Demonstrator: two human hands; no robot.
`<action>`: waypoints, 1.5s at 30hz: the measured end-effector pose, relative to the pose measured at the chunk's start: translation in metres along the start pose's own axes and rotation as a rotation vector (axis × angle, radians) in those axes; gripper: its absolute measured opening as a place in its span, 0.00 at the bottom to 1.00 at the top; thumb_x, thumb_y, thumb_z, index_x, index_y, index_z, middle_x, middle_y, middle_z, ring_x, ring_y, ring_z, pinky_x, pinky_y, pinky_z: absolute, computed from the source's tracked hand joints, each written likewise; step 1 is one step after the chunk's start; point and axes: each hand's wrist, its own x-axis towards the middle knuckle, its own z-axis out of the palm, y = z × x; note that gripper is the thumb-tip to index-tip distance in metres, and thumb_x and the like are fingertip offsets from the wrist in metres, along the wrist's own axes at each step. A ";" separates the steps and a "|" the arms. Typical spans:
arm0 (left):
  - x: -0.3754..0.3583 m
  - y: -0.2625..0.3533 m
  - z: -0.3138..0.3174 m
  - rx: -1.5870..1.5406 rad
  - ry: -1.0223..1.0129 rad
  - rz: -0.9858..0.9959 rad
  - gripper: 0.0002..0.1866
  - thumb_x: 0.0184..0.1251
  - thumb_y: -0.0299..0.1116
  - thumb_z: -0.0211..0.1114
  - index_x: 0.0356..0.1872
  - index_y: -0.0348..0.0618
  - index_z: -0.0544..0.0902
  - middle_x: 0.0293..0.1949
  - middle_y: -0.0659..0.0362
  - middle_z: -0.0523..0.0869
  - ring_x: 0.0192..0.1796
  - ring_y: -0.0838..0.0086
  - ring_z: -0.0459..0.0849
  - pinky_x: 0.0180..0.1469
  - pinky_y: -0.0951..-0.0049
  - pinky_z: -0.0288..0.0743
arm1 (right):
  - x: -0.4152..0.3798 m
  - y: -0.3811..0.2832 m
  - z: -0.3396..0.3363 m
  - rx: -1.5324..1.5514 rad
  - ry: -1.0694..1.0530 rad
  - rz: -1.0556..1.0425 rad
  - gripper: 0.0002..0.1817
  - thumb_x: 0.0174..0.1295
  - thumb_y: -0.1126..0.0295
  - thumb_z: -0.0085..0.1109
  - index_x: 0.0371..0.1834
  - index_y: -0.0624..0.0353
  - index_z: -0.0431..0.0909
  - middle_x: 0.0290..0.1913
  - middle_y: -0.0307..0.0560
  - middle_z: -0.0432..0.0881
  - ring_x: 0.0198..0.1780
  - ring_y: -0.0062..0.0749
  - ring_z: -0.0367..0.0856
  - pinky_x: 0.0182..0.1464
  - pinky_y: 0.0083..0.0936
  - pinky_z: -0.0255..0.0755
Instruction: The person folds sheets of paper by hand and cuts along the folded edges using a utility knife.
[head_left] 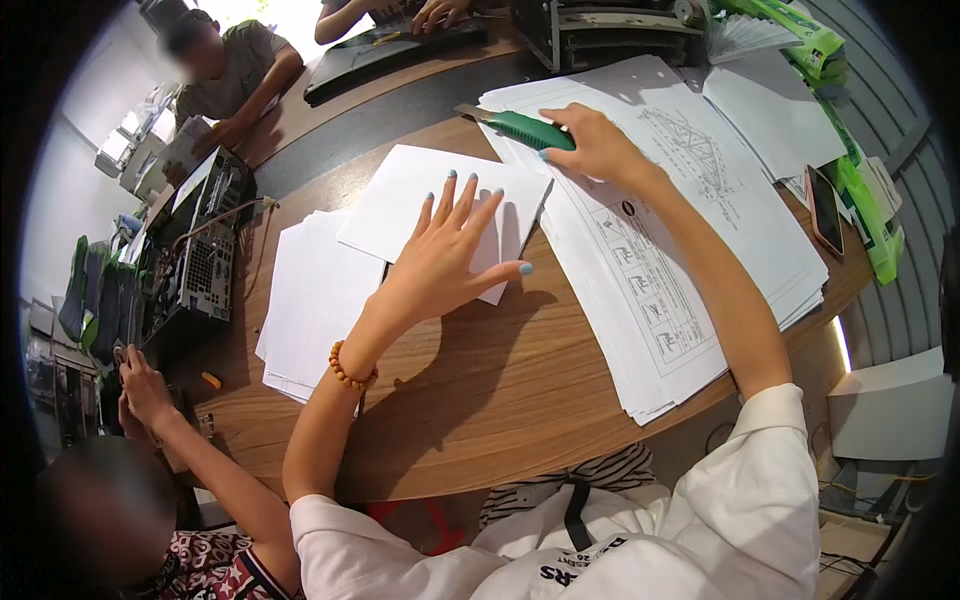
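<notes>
My left hand (pixel 445 240) is spread with its fingers apart over a stack of white paper (pixel 400 185), and a beaded bracelet (pixel 350 366) circles that wrist. In my right hand (pixel 600 150) is a green utility knife (pixel 530 128), its blade end pointing left above the edge of a large pile of printed drawings (pixel 690 240). Left of my left hand lies a second stack of white sheets (pixel 310 290), partly covered by the first.
A black computer case (pixel 205 245) stands at the table's left. A phone (pixel 824 210) rests on the right edge beside green packaging (pixel 862 190). A dark machine (pixel 610 30) sits at the back. Other people (pixel 230 70) are around the table, one at lower left.
</notes>
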 end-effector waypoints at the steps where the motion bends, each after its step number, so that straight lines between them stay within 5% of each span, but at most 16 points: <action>1: 0.000 0.003 -0.004 0.060 -0.049 -0.015 0.38 0.57 0.66 0.54 0.64 0.55 0.67 0.69 0.43 0.55 0.73 0.51 0.44 0.71 0.49 0.39 | 0.001 0.007 -0.003 0.054 0.010 0.004 0.29 0.42 0.64 0.64 0.53 0.57 0.77 0.53 0.56 0.77 0.53 0.40 0.77 0.58 0.30 0.68; 6: 0.003 -0.004 -0.018 0.103 -0.094 -0.108 0.25 0.63 0.57 0.55 0.49 0.50 0.82 0.67 0.40 0.59 0.72 0.48 0.48 0.70 0.49 0.41 | -0.001 0.038 -0.029 0.192 -0.104 0.065 0.30 0.37 0.64 0.65 0.49 0.61 0.78 0.43 0.55 0.82 0.45 0.40 0.81 0.50 0.30 0.74; 14: -0.002 0.004 -0.010 0.147 -0.049 -0.089 0.39 0.52 0.54 0.66 0.59 0.35 0.70 0.61 0.35 0.65 0.68 0.44 0.58 0.66 0.44 0.52 | -0.011 0.040 -0.055 0.353 -0.297 0.103 0.25 0.38 0.65 0.67 0.44 0.60 0.79 0.40 0.46 0.80 0.45 0.33 0.76 0.52 0.26 0.69; 21: 0.002 0.004 -0.019 0.011 -0.167 -0.212 0.34 0.54 0.48 0.65 0.57 0.34 0.71 0.57 0.40 0.71 0.58 0.50 0.73 0.61 0.50 0.65 | -0.024 0.066 -0.071 0.462 -0.402 0.052 0.26 0.38 0.70 0.67 0.46 0.60 0.80 0.43 0.44 0.80 0.46 0.29 0.75 0.54 0.22 0.66; 25: 0.001 -0.005 -0.014 -0.060 -0.153 -0.168 0.36 0.53 0.50 0.65 0.58 0.34 0.70 0.56 0.41 0.71 0.54 0.51 0.76 0.55 0.52 0.69 | -0.034 0.074 -0.077 0.577 -0.504 0.123 0.26 0.32 0.73 0.67 0.42 0.61 0.77 0.38 0.38 0.76 0.39 0.21 0.73 0.43 0.17 0.69; 26: -0.003 -0.007 -0.013 -0.038 -0.037 -0.122 0.36 0.52 0.51 0.66 0.58 0.35 0.70 0.54 0.41 0.72 0.53 0.49 0.75 0.54 0.48 0.68 | -0.033 0.077 -0.076 0.549 -0.486 0.232 0.25 0.32 0.74 0.66 0.41 0.60 0.77 0.37 0.37 0.75 0.37 0.20 0.73 0.36 0.17 0.70; 27: -0.006 -0.022 -0.009 -0.035 0.217 0.045 0.35 0.52 0.50 0.68 0.57 0.38 0.70 0.51 0.42 0.73 0.53 0.47 0.73 0.52 0.44 0.66 | -0.021 0.102 -0.059 0.577 -0.440 -0.042 0.24 0.33 0.74 0.65 0.41 0.59 0.77 0.36 0.37 0.76 0.36 0.20 0.74 0.35 0.18 0.70; 28: -0.004 -0.012 -0.033 -0.172 0.256 -0.039 0.32 0.50 0.48 0.70 0.54 0.39 0.73 0.50 0.42 0.73 0.54 0.48 0.72 0.52 0.46 0.66 | -0.023 0.078 -0.069 0.619 -0.497 0.144 0.22 0.34 0.75 0.64 0.40 0.58 0.77 0.33 0.36 0.75 0.36 0.19 0.73 0.39 0.19 0.70; 29: -0.002 -0.015 -0.047 -0.154 0.350 0.074 0.35 0.53 0.46 0.68 0.60 0.38 0.68 0.54 0.41 0.73 0.57 0.53 0.72 0.59 0.59 0.66 | -0.016 0.105 -0.056 0.587 -0.424 0.027 0.25 0.31 0.70 0.66 0.40 0.59 0.77 0.35 0.37 0.76 0.37 0.22 0.74 0.42 0.20 0.70; 30: -0.001 -0.019 -0.059 -0.195 0.371 0.067 0.30 0.53 0.43 0.68 0.55 0.37 0.73 0.53 0.44 0.75 0.56 0.55 0.73 0.58 0.61 0.68 | -0.011 0.101 -0.058 0.600 -0.462 0.003 0.28 0.31 0.66 0.68 0.43 0.60 0.77 0.37 0.37 0.75 0.39 0.22 0.73 0.46 0.21 0.67; 34: -0.005 -0.010 -0.077 -0.238 0.409 -0.055 0.21 0.50 0.40 0.70 0.42 0.36 0.80 0.41 0.45 0.80 0.46 0.54 0.79 0.49 0.60 0.72 | -0.030 0.088 -0.060 0.627 -0.323 0.097 0.32 0.33 0.60 0.68 0.47 0.62 0.76 0.42 0.39 0.75 0.45 0.26 0.72 0.50 0.22 0.64; 37: -0.002 -0.012 -0.066 -0.210 0.368 -0.055 0.20 0.46 0.42 0.71 0.38 0.39 0.83 0.35 0.47 0.81 0.42 0.57 0.81 0.44 0.61 0.74 | -0.020 0.087 -0.061 0.609 -0.421 0.023 0.28 0.39 0.60 0.66 0.46 0.62 0.75 0.42 0.39 0.74 0.44 0.25 0.69 0.49 0.20 0.61; 45: 0.005 -0.012 -0.026 -0.095 0.146 -0.018 0.22 0.45 0.46 0.71 0.32 0.37 0.81 0.34 0.49 0.80 0.42 0.56 0.79 0.40 0.56 0.71 | -0.023 0.099 -0.054 0.622 -0.392 0.053 0.25 0.42 0.63 0.66 0.45 0.62 0.76 0.45 0.39 0.74 0.47 0.26 0.71 0.53 0.21 0.61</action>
